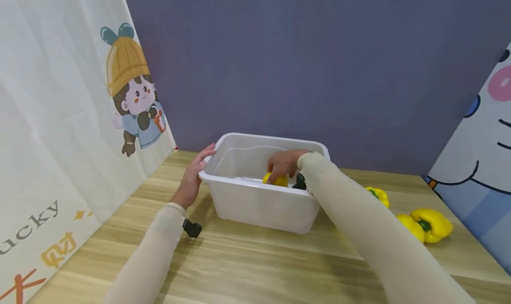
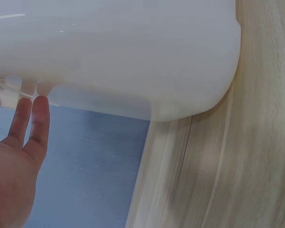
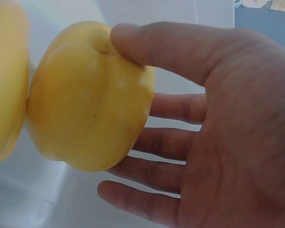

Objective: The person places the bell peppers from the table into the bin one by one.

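A white plastic bin [image 1: 259, 206] stands on the wooden table. Against its left rim rests my left hand [image 1: 191, 180], and in the left wrist view its straight fingers [image 2: 39, 123] touch the bin's edge. My right hand [image 1: 282, 163] reaches down inside the bin and holds a yellow bell pepper [image 3: 90, 99]. The thumb lies on the pepper's near top while the other fingers go behind it. Right beside it in the right wrist view is a second yellow bell pepper [image 3: 7, 80], also in the bin.
To the right of the bin, partly behind my right sleeve, several more yellow bell peppers [image 1: 435, 225] lie on the table [image 1: 239, 268]. A dark partition [image 1: 299, 73] rises behind the bin. Printed white panels flank the table, the left one [image 1: 60, 95] with a cartoon child.
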`<state>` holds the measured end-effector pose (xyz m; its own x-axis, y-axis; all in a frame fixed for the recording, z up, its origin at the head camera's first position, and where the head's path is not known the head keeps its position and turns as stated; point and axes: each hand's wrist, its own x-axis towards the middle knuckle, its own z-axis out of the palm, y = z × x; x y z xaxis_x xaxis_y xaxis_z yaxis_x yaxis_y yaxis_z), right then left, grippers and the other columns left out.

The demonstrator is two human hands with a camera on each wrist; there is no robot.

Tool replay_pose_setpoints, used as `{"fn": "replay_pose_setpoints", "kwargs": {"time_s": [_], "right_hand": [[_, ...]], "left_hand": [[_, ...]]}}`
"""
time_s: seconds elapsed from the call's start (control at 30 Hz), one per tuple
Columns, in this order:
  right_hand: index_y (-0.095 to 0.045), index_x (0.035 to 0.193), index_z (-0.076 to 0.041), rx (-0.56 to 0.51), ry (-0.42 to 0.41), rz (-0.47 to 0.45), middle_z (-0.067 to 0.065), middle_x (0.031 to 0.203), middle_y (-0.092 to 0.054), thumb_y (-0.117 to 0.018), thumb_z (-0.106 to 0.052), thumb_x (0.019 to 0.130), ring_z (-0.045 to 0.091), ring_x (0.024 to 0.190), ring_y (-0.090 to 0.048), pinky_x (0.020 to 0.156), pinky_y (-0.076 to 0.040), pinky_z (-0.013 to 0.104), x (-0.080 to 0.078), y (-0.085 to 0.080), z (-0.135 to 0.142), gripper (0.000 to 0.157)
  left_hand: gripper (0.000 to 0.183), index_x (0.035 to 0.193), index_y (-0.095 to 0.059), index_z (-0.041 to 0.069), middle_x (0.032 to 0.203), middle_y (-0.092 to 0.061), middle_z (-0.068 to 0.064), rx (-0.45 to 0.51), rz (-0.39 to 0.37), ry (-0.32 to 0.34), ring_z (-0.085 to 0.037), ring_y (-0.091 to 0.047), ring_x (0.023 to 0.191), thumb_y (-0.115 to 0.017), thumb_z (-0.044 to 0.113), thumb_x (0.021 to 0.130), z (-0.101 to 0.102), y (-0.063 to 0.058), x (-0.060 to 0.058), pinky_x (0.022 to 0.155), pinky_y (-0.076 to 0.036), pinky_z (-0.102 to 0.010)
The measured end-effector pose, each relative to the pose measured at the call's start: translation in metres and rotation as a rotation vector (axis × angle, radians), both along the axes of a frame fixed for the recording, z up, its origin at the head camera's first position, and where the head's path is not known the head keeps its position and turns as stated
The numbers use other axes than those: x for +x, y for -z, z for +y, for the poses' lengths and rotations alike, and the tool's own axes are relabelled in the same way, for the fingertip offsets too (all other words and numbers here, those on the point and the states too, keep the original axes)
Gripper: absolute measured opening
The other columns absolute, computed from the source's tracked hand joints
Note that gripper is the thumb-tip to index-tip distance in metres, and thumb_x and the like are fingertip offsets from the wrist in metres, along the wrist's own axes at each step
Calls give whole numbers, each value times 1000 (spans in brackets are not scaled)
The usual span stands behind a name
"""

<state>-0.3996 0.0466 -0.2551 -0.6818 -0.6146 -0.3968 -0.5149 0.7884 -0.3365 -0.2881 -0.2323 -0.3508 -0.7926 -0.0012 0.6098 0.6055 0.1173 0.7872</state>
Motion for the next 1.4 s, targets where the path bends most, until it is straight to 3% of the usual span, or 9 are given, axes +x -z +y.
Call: {"fn": "replay_pose_setpoints", "kwargs": {"time_s": [0.37,0.63,0.93,1.2,1.4], "right_hand": [[-63,118,-16,26,-16,18,1,113,-62,-76,-44,86,23,105,-57,90,-52,44,-3,1,3,45],[-64,119,-15,44,-9,19,1,111,-63,-75,-46,86,22,103,-58,87,-54,41,-5,2,2,47],[-64,118,-15,44,-8,19,1,109,-63,-75,-46,86,22,102,-58,88,-53,43,-2,2,2,46],[-56,132,-6,-8,-29,-14,6,118,-61,-70,-31,90,25,107,-60,81,-54,36,1,1,0,51],[-60,121,-6,-30,-70,-8,11,112,-66,-66,-31,93,26,103,-63,77,-55,36,5,0,-1,38]], "left_hand": [[53,141,-45,-5,161,-33,-6,0,-14,-8,-24,-25,147,-34,30,102,3,-1,-1,106,-30,-36],[51,141,-42,-10,161,-31,-13,0,17,3,-26,-25,147,-31,23,104,4,-1,1,105,-32,-31],[52,142,-43,-8,161,-31,-10,7,-1,2,-24,-24,147,-31,25,104,5,-1,2,106,-30,-32],[51,142,-42,-9,161,-30,-12,2,3,11,-24,-25,147,-29,23,105,2,0,4,107,-30,-33],[52,143,-43,-7,161,-31,-8,-17,3,12,-23,-24,147,-30,26,105,-1,2,5,107,-29,-34]]}}
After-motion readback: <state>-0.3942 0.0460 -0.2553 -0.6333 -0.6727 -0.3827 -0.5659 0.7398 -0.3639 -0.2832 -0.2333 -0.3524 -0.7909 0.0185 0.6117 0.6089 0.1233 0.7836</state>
